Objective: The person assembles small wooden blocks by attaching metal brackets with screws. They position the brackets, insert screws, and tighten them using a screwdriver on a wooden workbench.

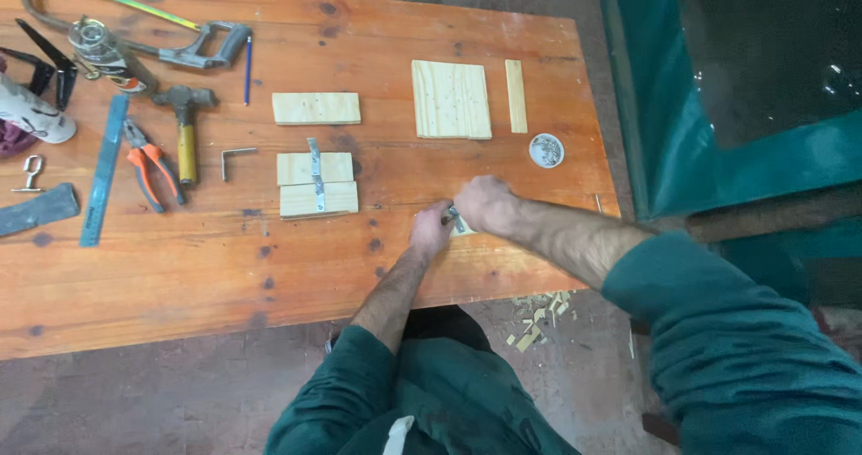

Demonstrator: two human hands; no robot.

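Observation:
My left hand (pixel 430 230) and my right hand (pixel 485 203) meet near the front right of the orange wooden table (pixel 224 266). Between them they pinch a small metal piece (pixel 457 220) over a pale wooden piece that the hands mostly hide. To the left lie two small pine boards (pixel 317 185) side by side, joined by a thin metal strip (pixel 315 175). Another pine board (pixel 316 108) lies behind them.
A larger pine panel (pixel 451 99), a thin strip (pixel 514 96) and a round tin of small hardware (pixel 546 150) lie at the back right. On the left: hammer (pixel 186 124), orange pliers (pixel 148 168), hacksaw (pixel 135 24), blue ruler (pixel 104 169), an L-bracket (pixel 235 157). Wood chips on the floor (pixel 539 316).

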